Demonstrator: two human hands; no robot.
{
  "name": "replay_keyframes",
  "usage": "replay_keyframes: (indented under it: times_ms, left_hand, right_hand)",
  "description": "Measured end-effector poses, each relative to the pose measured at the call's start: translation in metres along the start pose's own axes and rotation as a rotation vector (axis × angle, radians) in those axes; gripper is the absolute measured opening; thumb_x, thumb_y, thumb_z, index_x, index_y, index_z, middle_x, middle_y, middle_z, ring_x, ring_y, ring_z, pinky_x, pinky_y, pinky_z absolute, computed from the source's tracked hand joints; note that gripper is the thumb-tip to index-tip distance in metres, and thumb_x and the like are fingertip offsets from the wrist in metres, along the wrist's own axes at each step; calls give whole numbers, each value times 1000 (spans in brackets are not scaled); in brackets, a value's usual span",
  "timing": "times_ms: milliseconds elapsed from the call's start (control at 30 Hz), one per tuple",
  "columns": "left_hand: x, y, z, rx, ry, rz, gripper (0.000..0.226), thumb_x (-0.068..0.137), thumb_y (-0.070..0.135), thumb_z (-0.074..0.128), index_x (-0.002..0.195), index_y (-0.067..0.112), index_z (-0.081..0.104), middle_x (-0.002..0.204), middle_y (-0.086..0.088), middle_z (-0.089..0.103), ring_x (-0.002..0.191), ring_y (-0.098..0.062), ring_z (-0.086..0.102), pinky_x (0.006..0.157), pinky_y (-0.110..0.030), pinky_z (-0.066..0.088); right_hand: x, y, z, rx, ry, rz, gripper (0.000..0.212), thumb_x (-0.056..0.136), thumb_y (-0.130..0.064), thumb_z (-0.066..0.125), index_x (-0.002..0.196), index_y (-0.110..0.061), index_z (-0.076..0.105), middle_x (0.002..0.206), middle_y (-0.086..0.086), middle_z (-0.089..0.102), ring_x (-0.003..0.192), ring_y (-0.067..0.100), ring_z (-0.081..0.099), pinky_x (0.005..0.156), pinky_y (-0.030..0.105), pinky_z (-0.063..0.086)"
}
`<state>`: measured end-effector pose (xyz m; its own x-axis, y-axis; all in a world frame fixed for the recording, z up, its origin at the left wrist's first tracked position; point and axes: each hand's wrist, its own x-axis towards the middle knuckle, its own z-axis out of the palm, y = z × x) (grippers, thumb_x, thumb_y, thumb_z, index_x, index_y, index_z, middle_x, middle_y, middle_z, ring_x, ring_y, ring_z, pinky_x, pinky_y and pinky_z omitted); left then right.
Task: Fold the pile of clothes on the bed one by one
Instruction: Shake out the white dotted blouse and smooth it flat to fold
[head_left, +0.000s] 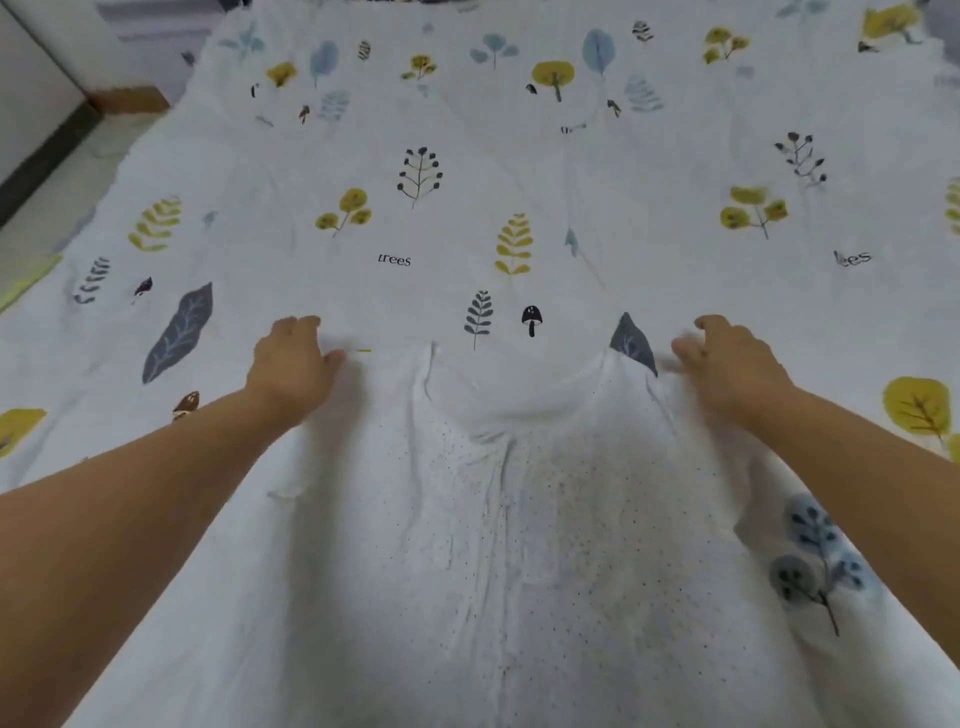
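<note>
Hands pinch the white shirt (498, 545) at its shoulders: left hand (291, 364), right hand (727, 364), each grip clenched on cloth. Pull both sides evenly so it lies flat on the bed (467, 156) before folding.

white dotted shirt (519, 545) on leaf-print bed (467, 156)

Two bare forearms enter from the lower corners of the head view, uncovered as far as the picture's edge, with no sleeve showing. The left hand (291, 364) and right hand (727, 364) are bare: no gloves, rings, watch or wristband appear on either.
</note>
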<state>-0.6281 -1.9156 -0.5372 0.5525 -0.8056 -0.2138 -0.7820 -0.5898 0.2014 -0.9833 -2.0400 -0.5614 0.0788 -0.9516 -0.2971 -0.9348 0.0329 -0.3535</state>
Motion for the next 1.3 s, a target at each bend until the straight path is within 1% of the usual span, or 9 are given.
replay_keyframes:
  times_ms: [233, 367, 533, 667, 800, 967, 1100, 1167, 1300]
  left_hand:
    - [-5, -28, 43, 26, -116, -146, 13, 93, 18, 49, 86, 7, 45, 102, -21, 56, 91, -38, 53, 78, -41, 41]
    - [0, -36, 39, 138, -22, -134, 15, 92, 15, 49, 100, 3, 54, 106, -22, 59, 87, -36, 52, 72, -38, 37]
    - [1, -28, 24, 266, 74, -152, 36, 91, 12, 46, 125, 0, 47, 121, -28, 53, 106, -45, 52, 84, -46, 40]
    - [-7, 24, 26, 209, 227, 161, 43, 80, -2, 56, 123, -1, 52, 117, -28, 47, 107, -43, 45, 88, -49, 33]
    - [-21, 108, 43, 25, 126, 601, 37, 85, 3, 52, 122, 5, 56, 112, -19, 53, 101, -36, 50, 83, -39, 38]
    - [-37, 208, 79, -107, -128, 769, 38, 96, 14, 38, 132, 21, 46, 105, -9, 63, 80, -20, 52, 69, -28, 39]
    - [-46, 252, 100, -109, -414, 772, 49, 99, 28, 37, 146, 30, 22, 123, -10, 59, 101, -25, 57, 88, -35, 44]
    - [-49, 263, 106, -91, -488, 785, 38, 100, 32, 35, 135, 20, 43, 123, -9, 59, 110, -25, 56, 95, -38, 42]
    - [-45, 268, 112, -366, -487, 620, 42, 101, 32, 33, 68, 9, 46, 64, -2, 53, 51, -9, 54, 58, -22, 48]
  right_hand:
    - [-28, 38, 14, -78, -136, 10, 58, 88, -56, 29, 128, -22, 53, 134, 12, 45, 126, 31, 35, 101, 45, 34]
    - [-37, 43, 7, -20, -187, -52, 52, 83, -37, 65, 117, 2, 57, 116, 16, 58, 106, 32, 54, 87, 39, 44]
    - [-40, 52, -11, 84, 264, 94, 20, 83, -25, 64, 85, -9, 53, 74, 9, 57, 68, 29, 51, 53, 33, 36]
    - [-42, 59, -14, 36, 34, 220, 48, 84, -47, 60, 112, -9, 54, 104, 11, 60, 87, 27, 53, 70, 32, 38]
    - [-49, 69, -17, -29, -180, 239, 63, 80, -44, 67, 127, -5, 51, 121, 12, 59, 104, 28, 56, 84, 33, 44]
    - [-57, 79, -13, 40, -115, 263, 22, 75, -26, 70, 69, -11, 55, 70, 3, 55, 60, 13, 49, 48, 26, 35]
    - [-56, 85, -11, 118, -62, 276, 16, 73, -19, 69, 67, -10, 57, 63, 2, 52, 57, 13, 47, 46, 25, 32]
    - [-59, 88, -10, 132, -42, 265, 13, 74, -15, 67, 71, -6, 59, 63, 3, 51, 55, 14, 45, 46, 25, 31]
    - [-71, 87, -10, 287, 179, 185, 9, 77, -8, 61, 71, -7, 56, 59, 4, 47, 55, 16, 40, 49, 27, 28]
